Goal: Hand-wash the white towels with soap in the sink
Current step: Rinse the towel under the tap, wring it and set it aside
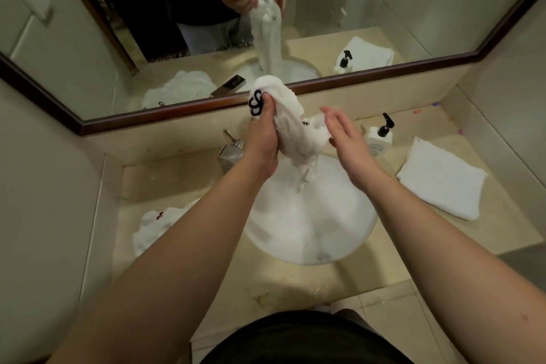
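The left hand (261, 139) grips the wet white towel (291, 124) in a closed fist, with the fingers curled around the bunched upper part, next to a dark blue embroidered logo (255, 103). The right hand (344, 142) is spread, its fingers straight, and the palm lies against the right side of the towel. The towel is held in the air above the sink (310, 216), and its lower end hangs down toward the foamy water.

The step seems to be rubbing or squeezing the soapy towel. To do it well, I think the hands should keep the towel low over the basin, so the drips fall inside, and the right palm should press the cloth against the left fist and work down along its length.

The counter (354, 275) is beige stone and looks wet near the basin. On the right lies a folded white towel (440, 180), and far from it stands a pump soap bottle (379, 136). On the left lies a crumpled white towel (153, 230). A metal faucet (232, 148) stands far left of the basin. A framed mirror (384, 9) covers the far wall.
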Tool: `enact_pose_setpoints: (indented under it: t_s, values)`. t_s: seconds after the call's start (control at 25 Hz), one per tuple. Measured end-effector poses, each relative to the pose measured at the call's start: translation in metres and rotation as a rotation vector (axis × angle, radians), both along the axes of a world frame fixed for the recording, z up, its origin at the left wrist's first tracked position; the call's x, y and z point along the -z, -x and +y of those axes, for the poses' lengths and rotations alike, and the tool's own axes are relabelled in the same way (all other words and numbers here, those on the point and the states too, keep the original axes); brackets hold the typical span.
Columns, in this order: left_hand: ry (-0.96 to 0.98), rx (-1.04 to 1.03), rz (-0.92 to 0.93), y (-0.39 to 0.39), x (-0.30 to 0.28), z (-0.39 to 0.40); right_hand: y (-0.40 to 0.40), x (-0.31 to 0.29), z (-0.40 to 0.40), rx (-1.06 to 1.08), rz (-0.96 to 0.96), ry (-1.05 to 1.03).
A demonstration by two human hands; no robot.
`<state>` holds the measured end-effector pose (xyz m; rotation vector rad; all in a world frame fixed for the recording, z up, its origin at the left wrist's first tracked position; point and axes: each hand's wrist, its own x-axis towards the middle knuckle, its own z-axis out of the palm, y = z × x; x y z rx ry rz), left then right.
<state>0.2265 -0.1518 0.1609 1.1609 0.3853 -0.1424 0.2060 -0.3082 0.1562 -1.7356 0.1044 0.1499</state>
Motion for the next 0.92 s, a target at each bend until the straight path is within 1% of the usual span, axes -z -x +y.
enact_pose_setpoints:
  t_s: [0.16,0.24,0.36,0.44,0.52,0.56,0.64,0.68,0.72,0.76,0.84,0.88,0.92]
  values:
    - [-0.031,-0.053,0.005,-0.012,-0.02,-0.024,-0.015,-0.023,0.002,-0.167,-0.082,-0.006]
    - [-0.078,-0.067,0.002,-0.018,-0.029,-0.033,-0.027,-0.027,-0.001,-0.189,-0.121,0.012]
    - [-0.086,-0.057,0.022,-0.023,-0.034,-0.04,-0.036,-0.023,-0.009,-0.191,-0.155,0.002]
    - [-0.108,-0.032,0.058,-0.024,-0.036,-0.043,-0.037,-0.02,-0.015,-0.19,-0.128,-0.036]
    - [-0.159,0.038,0.08,-0.029,-0.037,-0.044,-0.04,-0.019,-0.016,-0.211,-0.085,-0.102]
    - [-0.204,0.088,0.082,-0.03,-0.038,-0.045,-0.041,-0.019,-0.015,-0.208,-0.084,-0.116]
    - [-0.37,0.145,0.031,-0.03,-0.036,-0.045,-0.044,-0.017,-0.012,-0.155,-0.08,-0.156]
    - [-0.466,0.16,-0.012,-0.03,-0.031,-0.043,-0.045,-0.017,-0.01,-0.116,-0.058,-0.206]
    - [-0.521,0.175,-0.059,-0.026,-0.025,-0.041,-0.046,-0.017,-0.009,-0.078,-0.029,-0.272]
    - [-0.508,0.211,-0.101,-0.02,-0.015,-0.039,-0.048,-0.017,-0.007,-0.044,-0.005,-0.332]
    - [-0.366,0.336,-0.146,-0.002,0.007,-0.039,-0.056,-0.018,-0.007,0.01,0.046,-0.412]
    - [-0.326,0.373,-0.145,0.005,0.014,-0.041,-0.061,-0.019,-0.008,0.035,0.076,-0.434]
    - [-0.334,0.381,-0.134,0.008,0.018,-0.045,-0.066,-0.02,-0.01,0.053,0.102,-0.445]
